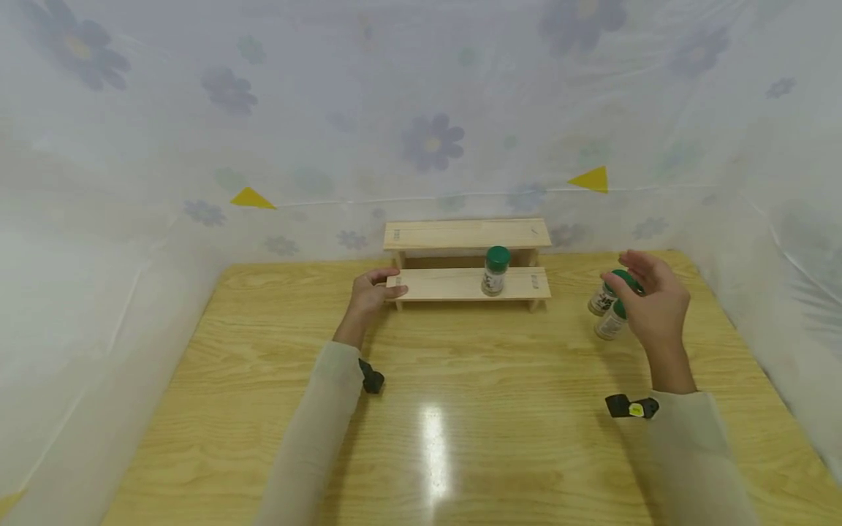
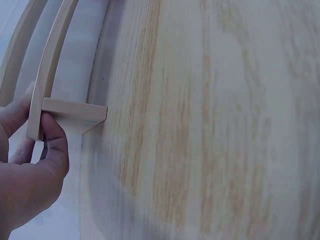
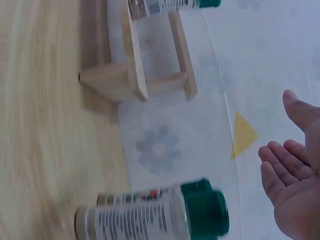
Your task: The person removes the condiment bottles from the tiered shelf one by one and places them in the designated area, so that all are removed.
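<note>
A two-step pale wooden rack [image 1: 442,285] stands at the back of the table. My left hand [image 1: 370,296] pinches the left end of its lower board, thumb on one face and fingers on the other, as the left wrist view shows. A spice jar [image 1: 493,281] with a green lid stands upright on that lower step, right of the middle. My right hand [image 1: 658,303] is held over two more green-lidded spice jars [image 1: 609,326] on the table, partly covering them in the head view. Its fingers are loosely bent, thumb apart, with nothing between them in the right wrist view [image 3: 295,175].
The glossy wood-grain table [image 1: 513,431] runs back to a flower-printed plastic sheet [image 1: 329,131], which also hangs at both sides. Yellow triangles [image 1: 594,180] are stuck on the sheet behind the rack. The rack's upper step [image 1: 467,234] is nearest the sheet.
</note>
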### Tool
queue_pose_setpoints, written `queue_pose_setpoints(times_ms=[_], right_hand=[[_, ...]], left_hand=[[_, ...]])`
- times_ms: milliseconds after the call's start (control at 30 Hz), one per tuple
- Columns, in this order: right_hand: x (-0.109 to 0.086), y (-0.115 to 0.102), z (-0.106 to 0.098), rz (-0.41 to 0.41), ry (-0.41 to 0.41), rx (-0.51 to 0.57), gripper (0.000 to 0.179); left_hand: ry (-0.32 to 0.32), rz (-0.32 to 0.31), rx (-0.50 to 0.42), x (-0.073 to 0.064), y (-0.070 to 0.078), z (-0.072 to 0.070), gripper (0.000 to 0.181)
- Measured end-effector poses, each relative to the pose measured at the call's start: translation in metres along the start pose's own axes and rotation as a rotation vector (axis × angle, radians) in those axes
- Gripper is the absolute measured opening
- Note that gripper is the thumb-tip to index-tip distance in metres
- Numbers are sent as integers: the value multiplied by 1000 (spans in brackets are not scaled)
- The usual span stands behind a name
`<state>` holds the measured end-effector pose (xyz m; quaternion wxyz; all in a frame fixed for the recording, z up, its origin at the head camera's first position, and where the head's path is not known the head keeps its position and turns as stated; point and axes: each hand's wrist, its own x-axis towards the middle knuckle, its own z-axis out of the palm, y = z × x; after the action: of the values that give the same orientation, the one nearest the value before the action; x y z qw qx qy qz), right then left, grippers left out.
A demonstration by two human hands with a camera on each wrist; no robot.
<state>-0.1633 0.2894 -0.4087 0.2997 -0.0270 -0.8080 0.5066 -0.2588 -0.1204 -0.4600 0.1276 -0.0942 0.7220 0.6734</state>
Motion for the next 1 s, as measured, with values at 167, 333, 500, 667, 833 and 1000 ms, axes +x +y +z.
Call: queue_pose_setpoints(times_ms=[167, 333, 500, 667, 833, 1000], right_hand=[[5, -13, 24, 10, -64, 44, 47], [7, -26, 48, 2, -133, 61, 48], [7, -31, 69, -7, -214, 49, 52], [1, -31, 87, 9, -301, 65, 57], [-5, -35, 98, 35, -369, 97, 55], [-12, -53, 103, 0, -404, 91, 48]], left_hand=[[9, 6, 4, -1, 0, 1, 41], [10, 14, 5, -1, 0, 0, 42], [14, 12, 4, -1, -2, -1, 41], [2, 14, -28, 1, -5, -1, 41], [1, 24, -29, 0, -5, 0, 41], [6, 23, -34, -1, -5, 1, 41]])
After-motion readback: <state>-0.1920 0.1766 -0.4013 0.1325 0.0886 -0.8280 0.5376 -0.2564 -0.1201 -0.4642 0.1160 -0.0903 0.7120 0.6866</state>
